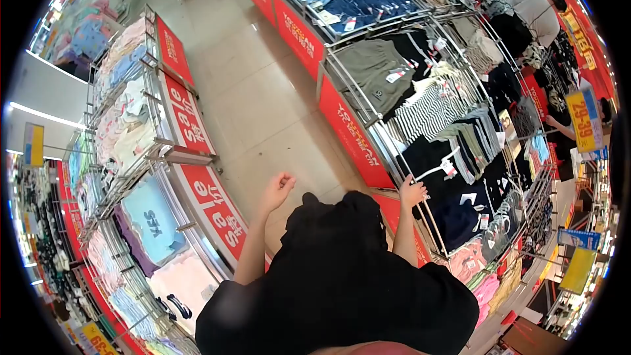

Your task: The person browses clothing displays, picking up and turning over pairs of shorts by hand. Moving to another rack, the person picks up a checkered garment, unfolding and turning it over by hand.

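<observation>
Right hand on the bin's rail, left hand curled over the aisle

Our right hand [413, 192] is at the metal rail [430, 225] of the clothes bin on our right, its fingers bent over the top and slightly apart. The rail runs directly under that hand and on toward us. Just to the right of the hand lies a navy garment [453, 222] with white tags near it; farther ahead of the hand we see striped tops [427, 108], then olive shorts [378, 69], with folded denim [368, 12] beyond them.

Our left hand [280, 189] hangs above the tiled floor [259, 115], fingers loosely curled in and thumb close to them. To its left, a red sale panel [213, 205] fronts another bin, where a light blue top [152, 218] lies. Well apart from our right hand, farther to the right, another person's arm [560, 127] reaches toward the clothes.
</observation>
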Available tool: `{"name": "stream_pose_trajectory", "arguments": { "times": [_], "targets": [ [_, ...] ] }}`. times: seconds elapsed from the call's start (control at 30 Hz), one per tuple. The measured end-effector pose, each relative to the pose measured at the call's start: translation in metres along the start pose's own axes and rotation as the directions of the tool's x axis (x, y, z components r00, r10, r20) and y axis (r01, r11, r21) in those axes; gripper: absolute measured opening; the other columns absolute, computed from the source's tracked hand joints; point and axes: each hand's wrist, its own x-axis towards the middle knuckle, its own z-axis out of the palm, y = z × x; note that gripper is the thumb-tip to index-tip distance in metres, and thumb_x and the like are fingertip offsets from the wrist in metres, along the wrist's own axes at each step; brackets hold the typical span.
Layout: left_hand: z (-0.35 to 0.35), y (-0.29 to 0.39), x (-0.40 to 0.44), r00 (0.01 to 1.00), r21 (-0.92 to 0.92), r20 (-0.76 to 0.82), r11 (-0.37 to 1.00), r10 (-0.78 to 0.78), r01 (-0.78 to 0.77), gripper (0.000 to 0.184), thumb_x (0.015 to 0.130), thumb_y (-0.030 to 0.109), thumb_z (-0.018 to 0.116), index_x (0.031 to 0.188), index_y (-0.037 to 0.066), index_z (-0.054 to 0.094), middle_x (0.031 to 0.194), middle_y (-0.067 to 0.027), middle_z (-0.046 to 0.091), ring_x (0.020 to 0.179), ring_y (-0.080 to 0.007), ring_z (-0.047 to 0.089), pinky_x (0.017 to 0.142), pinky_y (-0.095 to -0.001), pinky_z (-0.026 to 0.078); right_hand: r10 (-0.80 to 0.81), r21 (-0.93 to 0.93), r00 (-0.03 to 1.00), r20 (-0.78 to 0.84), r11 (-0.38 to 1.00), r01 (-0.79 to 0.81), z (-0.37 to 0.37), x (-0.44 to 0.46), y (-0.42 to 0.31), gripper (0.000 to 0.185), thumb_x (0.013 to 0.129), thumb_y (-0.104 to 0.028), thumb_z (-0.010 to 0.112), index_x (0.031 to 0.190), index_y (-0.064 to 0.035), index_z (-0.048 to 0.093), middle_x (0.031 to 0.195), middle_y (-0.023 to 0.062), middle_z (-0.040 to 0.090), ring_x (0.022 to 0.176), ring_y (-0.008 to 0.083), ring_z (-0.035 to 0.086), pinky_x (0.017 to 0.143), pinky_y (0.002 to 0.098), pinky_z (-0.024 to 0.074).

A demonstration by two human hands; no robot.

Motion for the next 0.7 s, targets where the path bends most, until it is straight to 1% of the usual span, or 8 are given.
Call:
{"name": "stream_pose_trajectory", "arguments": {
  "times": [0.1,0.2,0.3,0.47,0.5,0.57,0.6,0.7],
  "targets": [
    [-0.026,-0.008,0.017,0.999,0.014,-0.027,0.999,-0.040,0.040,0.025,0.094,0.025,0.057,0.099,0.000,0.061,0.079,-0.0045,0.064,0.074,-0.0109,0.059,0.069,-0.0259,0.048,-0.046,0.043,0.997,0.054,0.998,0.044,0.023,0.003,-0.023,0.078,0.091,-0.054,0.048,0.128,0.0150,0.043,0.128,0.0405,0.044,0.123,0.0533,0.039,0.106,0.0558,0.0291],
    [-0.040,-0.008,0.045,0.997,0.041,-0.063,0.998,-0.040,0.043,0.025,0.094,0.024,0.058,0.099,0.000,0.061,0.080,-0.0048,0.064,0.073,-0.0109,0.059,0.069,-0.0264,0.048,-0.105,0.040,0.994,-0.031,0.994,0.107,0.048,0.011,-0.067,0.081,0.093,-0.055,0.044,0.133,0.0155,0.037,0.132,0.0406,0.040,0.125,0.0527,0.038,0.106,0.0534,0.0304],
    [-0.047,0.007,0.087,0.998,0.089,-0.049,0.995,-0.048,0.052,0.023,0.094,0.023,0.059,0.100,0.000,0.061,0.082,-0.0049,0.065,0.075,-0.0115,0.060,0.071,-0.0271,0.049,-0.173,0.122,0.976,-0.129,0.974,0.189,0.070,0.030,-0.121,0.077,0.095,-0.051,0.044,0.133,0.0158,0.037,0.133,0.0402,0.039,0.125,0.0517,0.038,0.106,0.0534,0.0298],
    [-0.062,0.056,0.165,0.994,0.109,0.054,0.988,0.100,-0.106,0.022,0.092,0.023,0.060,0.101,0.003,0.061,0.082,-0.0082,0.066,0.077,-0.0172,0.064,0.072,-0.0308,0.050,-0.278,0.161,0.947,-0.159,0.939,0.303,0.111,0.059,-0.209,0.069,0.097,-0.043,0.043,0.133,0.0158,0.036,0.134,0.0378,0.039,0.125,0.0489,0.038,0.107,0.0526,0.0277],
    [-0.069,0.067,0.179,0.995,0.115,0.041,0.989,0.093,-0.098,0.022,0.092,0.023,0.060,0.101,0.003,0.061,0.082,-0.0082,0.066,0.077,-0.0172,0.064,0.072,-0.0308,0.050,-0.300,0.104,0.912,-0.281,0.935,0.340,0.116,0.062,-0.227,0.062,0.097,-0.042,0.043,0.123,0.0143,0.046,0.126,0.0361,0.047,0.117,0.0484,0.045,0.100,0.0532,0.0342],
    [-0.083,0.101,0.203,0.995,0.138,0.097,0.990,0.010,-0.023,0.021,0.092,0.023,0.059,0.100,0.003,0.061,0.081,-0.0076,0.066,0.078,-0.0168,0.063,0.073,-0.0301,0.050,-0.080,0.201,0.981,-0.175,0.973,0.115,0.087,0.067,-0.268,0.052,0.096,-0.040,0.044,0.101,0.0108,0.054,0.106,0.0330,0.057,0.098,0.0481,0.054,0.086,0.0542,0.0406],
    [-0.092,0.115,0.215,0.996,0.145,0.087,0.989,0.001,-0.014,0.021,0.092,0.023,0.059,0.100,0.003,0.061,0.081,-0.0076,0.066,0.078,-0.0168,0.063,0.073,-0.0301,0.050,0.042,0.191,0.979,-0.199,0.982,-0.004,0.093,0.072,-0.275,0.048,0.096,-0.038,0.045,0.082,0.0069,0.053,0.087,0.0292,0.060,0.082,0.0482,0.056,0.074,0.0555,0.0415],
    [-0.117,0.136,0.252,0.993,0.178,0.118,0.983,0.017,-0.038,0.022,0.092,0.023,0.059,0.101,0.004,0.061,0.081,-0.0071,0.066,0.079,-0.0167,0.063,0.075,-0.0292,0.050,0.079,0.125,0.940,-0.331,0.991,-0.040,0.096,0.075,-0.286,0.046,0.095,-0.034,0.046,0.099,0.0091,0.062,0.088,0.0287,0.063,0.082,0.0466,0.059,0.073,0.0521,0.0451]
  ]
}}
